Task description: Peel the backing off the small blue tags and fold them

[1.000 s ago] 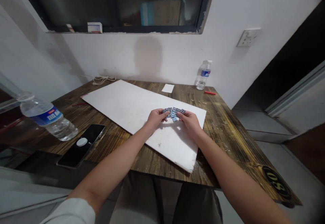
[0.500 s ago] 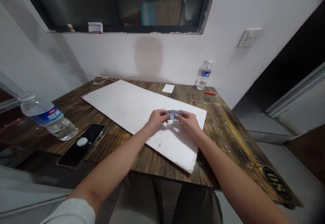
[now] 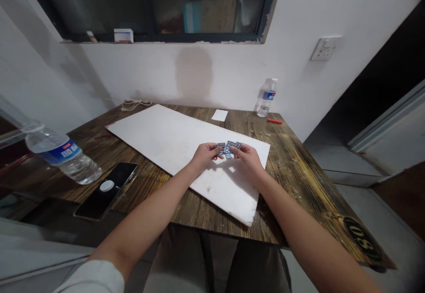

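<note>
My left hand (image 3: 205, 155) pinches a few small dark-and-blue printed cards (image 3: 221, 145) between thumb and fingers. In my right hand (image 3: 248, 156) is another fanned bunch of small blue-and-grey cards (image 3: 229, 147), held under the thumb. The two bunches are close together, with a narrow gap at their upper edges; lower down I cannot tell whether they touch. Both hands are above the right part of a large white board (image 3: 172, 136). Their shadows fall on it. What is printed on the cards is too small to read.
The board lies on a dark wooden table (image 3: 299, 195). At left are a water bottle (image 3: 63, 151) and a phone (image 3: 106, 191) with a white disc on it. Toward the back are a white paper (image 3: 219, 115), a second bottle (image 3: 266, 98), a red stick (image 3: 275, 121) and a white cable (image 3: 134, 103).
The cards were bunched together between both hands. Now they are parted into two bunches, the right hand having shifted slightly right with its share. Things on the table stay put.
</note>
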The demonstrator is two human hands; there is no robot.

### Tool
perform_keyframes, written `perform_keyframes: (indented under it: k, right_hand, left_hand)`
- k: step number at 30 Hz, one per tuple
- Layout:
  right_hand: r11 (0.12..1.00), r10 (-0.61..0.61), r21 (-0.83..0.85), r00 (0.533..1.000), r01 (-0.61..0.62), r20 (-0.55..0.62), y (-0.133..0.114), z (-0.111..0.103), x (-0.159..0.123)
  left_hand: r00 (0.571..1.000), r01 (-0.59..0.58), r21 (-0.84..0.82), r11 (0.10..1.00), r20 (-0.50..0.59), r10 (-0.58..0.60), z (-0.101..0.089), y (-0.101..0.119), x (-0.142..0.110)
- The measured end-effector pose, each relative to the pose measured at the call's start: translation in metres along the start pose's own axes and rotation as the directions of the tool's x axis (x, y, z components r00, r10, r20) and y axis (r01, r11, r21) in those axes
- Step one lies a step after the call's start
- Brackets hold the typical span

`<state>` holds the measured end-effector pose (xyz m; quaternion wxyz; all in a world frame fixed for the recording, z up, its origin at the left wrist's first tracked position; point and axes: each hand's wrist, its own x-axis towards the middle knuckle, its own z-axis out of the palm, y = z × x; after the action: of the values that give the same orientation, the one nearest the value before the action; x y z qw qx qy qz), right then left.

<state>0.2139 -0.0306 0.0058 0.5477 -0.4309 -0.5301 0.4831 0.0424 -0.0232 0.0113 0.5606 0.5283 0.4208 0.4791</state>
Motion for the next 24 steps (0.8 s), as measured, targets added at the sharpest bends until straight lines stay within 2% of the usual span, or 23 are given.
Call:
perform_keyframes:
  k: [3,8,17,20,24]
  right_hand:
    - [1.000,0.002,0.023,0.999,0.000,-0.053,0.0021,-0.0015,0.0020]
    - [0.998,0.001,0.056,0.997,0.003,-0.072,0.0011,-0.0014,0.0016]
    - [0.999,-0.004,0.031,1.000,0.005,-0.027,-0.0001,0.0010,-0.0010]
    - [1.000,-0.013,0.008,1.000,0.013,-0.009,-0.0012,0.0014,-0.0018]
    - [0.999,-0.026,-0.021,1.000,0.026,-0.002,-0.0034,0.0024,-0.0034]
  left_hand:
    - [0.999,0.024,-0.045,0.999,-0.021,-0.025,-0.0002,-0.0020,0.0026]
    - [0.993,0.036,-0.034,0.999,-0.109,-0.039,-0.0022,-0.0025,0.0050]
    - [0.985,0.023,-0.010,1.000,-0.169,-0.024,-0.0034,-0.0037,0.0034]
    - [0.988,0.009,-0.088,0.996,-0.156,-0.023,-0.0011,-0.0010,0.0016]
    - [0.991,0.032,-0.273,0.961,-0.119,-0.067,0.0010,0.0057,-0.0008]
